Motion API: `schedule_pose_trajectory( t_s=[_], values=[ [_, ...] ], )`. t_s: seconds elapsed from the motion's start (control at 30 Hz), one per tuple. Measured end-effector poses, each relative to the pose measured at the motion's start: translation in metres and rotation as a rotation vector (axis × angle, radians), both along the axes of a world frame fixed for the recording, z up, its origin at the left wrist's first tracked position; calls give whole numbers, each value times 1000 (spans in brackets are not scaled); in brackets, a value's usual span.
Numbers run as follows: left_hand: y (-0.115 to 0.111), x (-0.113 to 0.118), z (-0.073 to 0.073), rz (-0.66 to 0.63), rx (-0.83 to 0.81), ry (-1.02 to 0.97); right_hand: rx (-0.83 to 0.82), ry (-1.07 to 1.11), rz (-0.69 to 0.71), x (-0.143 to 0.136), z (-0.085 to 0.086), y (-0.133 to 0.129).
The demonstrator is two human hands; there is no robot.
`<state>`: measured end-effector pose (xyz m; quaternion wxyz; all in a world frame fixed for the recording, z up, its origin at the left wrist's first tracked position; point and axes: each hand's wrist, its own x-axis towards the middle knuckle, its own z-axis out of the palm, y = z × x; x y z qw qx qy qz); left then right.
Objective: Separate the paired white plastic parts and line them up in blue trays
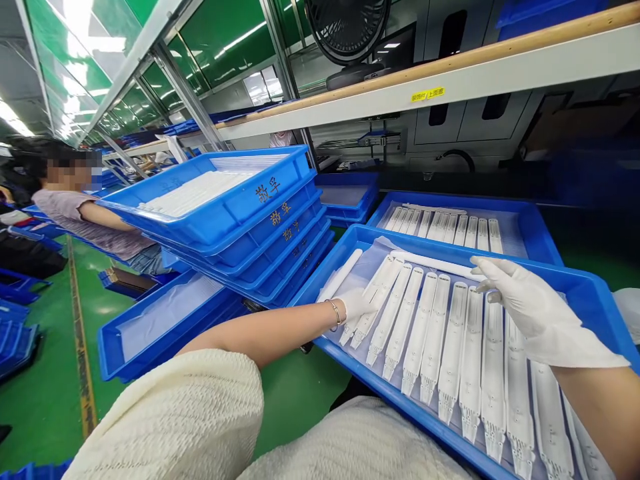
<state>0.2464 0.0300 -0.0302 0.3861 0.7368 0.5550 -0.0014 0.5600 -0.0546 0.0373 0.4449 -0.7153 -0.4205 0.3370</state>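
Several long white plastic parts (420,333) lie side by side in a blue tray (590,290) in front of me, on a translucent liner sheet. My left hand (359,305), in a white glove, reaches over the tray's left end. Its fingers are stretched out and touch the leftmost parts; the fingertips blend into the white plastic. Above the right part of the row is my right hand (535,313), also gloved, its thumb and slightly bent fingers apart, with nothing visible in them. A white strip (435,263) lies across the row's far ends, and another white piece (341,275) rests at the left.
Behind my tray is another blue tray (537,230) with similar parts. A tall stack of blue trays (260,230) stands on the left, a lined tray (115,353) below it. A shelf edge (450,77) crosses above. At far left sits another person (95,220).
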Motion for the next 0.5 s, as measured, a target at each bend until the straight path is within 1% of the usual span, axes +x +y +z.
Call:
schedule_pose_trajectory(
  t_s=[0.07, 0.13, 0.2, 0.3, 0.37, 0.4, 0.43, 0.5],
  values=[
    [0, -2, 1, -16, 5, 16, -16, -40, 44, 3, -10, 7],
    [1, -4, 1, -36, 33, 26, -36, -146, 118, 6, -23, 18],
    [4, -7, 2, -61, 73, 32, -42, -389, 194, 10, -37, 32],
    [8, -8, 2, -100, 126, 56, -6, -879, 310, 12, -54, 55],
    [10, -9, 4, -132, 151, 79, -29, -1185, 372, 10, -60, 66],
    [10, -10, 6, -149, 160, 89, -53, -1304, 400, 8, -60, 71],
    [11, -11, 9, -164, 166, 93, -79, -1395, 418, 5, -60, 76],
    [13, -15, 19, -187, 229, 157, -98, -1489, 442, -1, -59, 82]
  ],
)
